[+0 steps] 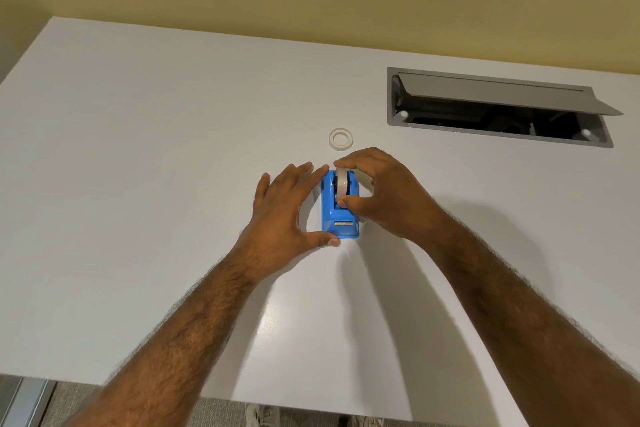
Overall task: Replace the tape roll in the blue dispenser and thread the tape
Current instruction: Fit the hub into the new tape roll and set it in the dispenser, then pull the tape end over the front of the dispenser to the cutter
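Note:
The blue dispenser (340, 215) stands on the white table (173, 149), its metal cutter end toward me. A pale tape roll (341, 184) sits upright in its cradle. My right hand (381, 194) pinches this roll from the right, index finger over its far top, thumb on its near edge. My left hand (287, 211) braces the dispenser's left side, fingers along the far left corner, thumb touching the near left corner. A second tape roll (341, 139), whitish, lies flat on the table just beyond the dispenser, untouched.
A grey cable hatch (498, 107) with its lid raised opens into a dark recess at the back right of the table. A yellow wall runs behind. The table's near edge crosses the bottom, with carpet and shoes below it.

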